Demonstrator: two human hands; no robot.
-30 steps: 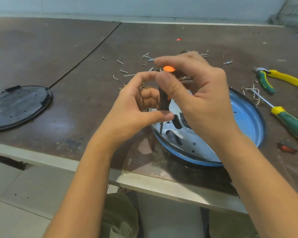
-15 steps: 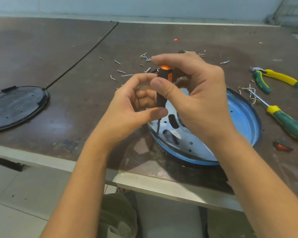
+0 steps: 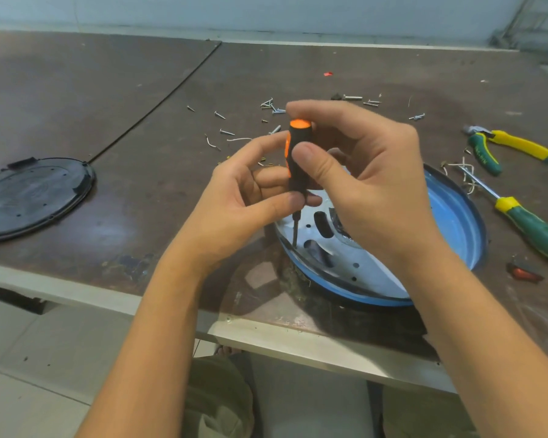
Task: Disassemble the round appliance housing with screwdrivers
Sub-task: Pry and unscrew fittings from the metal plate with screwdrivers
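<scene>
Orange-black screwdriver [image 3: 297, 172] pinched by left hand [image 3: 234, 205] and right hand [image 3: 370, 188] on blue housing [image 3: 451, 222]; pliers [image 3: 487, 150], screws [image 3: 272, 106] nearby.

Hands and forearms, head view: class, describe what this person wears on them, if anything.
The left hand and right hand are bare: no gloves, rings or watch visible. The left forearm and right forearm are uncovered to the frame edge; no sleeve shows.

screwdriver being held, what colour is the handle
Screwdriver handle is black with an orange stripe and end cap; head view.
</scene>
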